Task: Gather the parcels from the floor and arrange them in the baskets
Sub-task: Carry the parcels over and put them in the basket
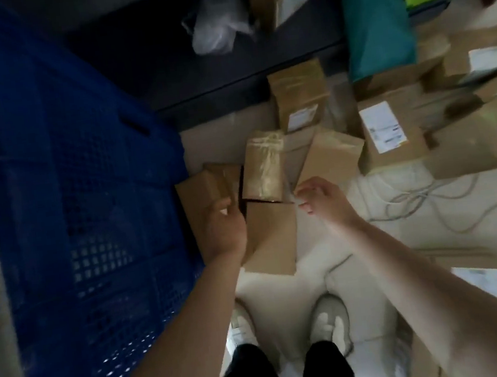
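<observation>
Around: a blue perforated crate (71, 176) fills the left; labelled parcels (385, 134) are heaped on the right; a pale cable (426, 200) loops nearby.
Room: a bare strip of floor (282, 289) lies between the shoes (331, 317) and the boxes.
Brown parcel (201, 193): on the floor against the crate wall, long axis pointing away from the person.
Left hand (224, 221): over its near end; fingers hidden, grip cannot be told.
Right hand (322, 199): fingers loosely curled, holding nothing, beside a taped parcel (265, 168).

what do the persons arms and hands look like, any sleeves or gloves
Both forearms are bare to the frame's edge, with no sleeve in view. The left hand and right hand wear no gloves. No watch, bracelet or ring shows, though the picture is blurred and a thin ring could be missed.
</observation>
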`<action>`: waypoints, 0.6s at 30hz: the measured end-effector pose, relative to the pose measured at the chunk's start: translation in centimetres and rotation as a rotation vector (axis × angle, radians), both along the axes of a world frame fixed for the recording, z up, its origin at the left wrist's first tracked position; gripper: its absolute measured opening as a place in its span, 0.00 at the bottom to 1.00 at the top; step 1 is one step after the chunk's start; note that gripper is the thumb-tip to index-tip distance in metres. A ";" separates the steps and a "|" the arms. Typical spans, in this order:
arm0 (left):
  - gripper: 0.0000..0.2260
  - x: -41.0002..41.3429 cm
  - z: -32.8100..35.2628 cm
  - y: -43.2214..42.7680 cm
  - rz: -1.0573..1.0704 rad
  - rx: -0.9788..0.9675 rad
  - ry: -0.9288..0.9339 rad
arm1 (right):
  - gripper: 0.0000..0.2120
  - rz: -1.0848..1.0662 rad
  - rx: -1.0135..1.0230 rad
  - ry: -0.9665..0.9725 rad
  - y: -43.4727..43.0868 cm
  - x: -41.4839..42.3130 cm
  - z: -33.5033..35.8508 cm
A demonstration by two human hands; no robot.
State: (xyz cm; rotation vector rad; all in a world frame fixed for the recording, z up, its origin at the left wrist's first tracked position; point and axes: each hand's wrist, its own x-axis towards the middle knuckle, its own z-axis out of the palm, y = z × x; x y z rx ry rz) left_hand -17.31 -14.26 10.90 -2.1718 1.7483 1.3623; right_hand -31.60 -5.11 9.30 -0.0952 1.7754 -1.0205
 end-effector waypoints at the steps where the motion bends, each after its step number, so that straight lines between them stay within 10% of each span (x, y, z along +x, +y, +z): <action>1: 0.20 1.1 -2.3 -0.6 0.019 -0.018 -0.046 | 0.04 0.012 0.005 -0.023 -0.3 1.1 -2.1; 14: 0.20 6.4 -11.6 -1.3 0.586 -0.050 0.088 | 0.17 0.154 -0.078 -0.187 -4.6 13.4 -13.7; 18: 0.41 6.0 -11.1 -1.2 0.432 0.048 0.100 | 0.22 0.277 -0.144 -0.002 -4.6 14.1 -13.2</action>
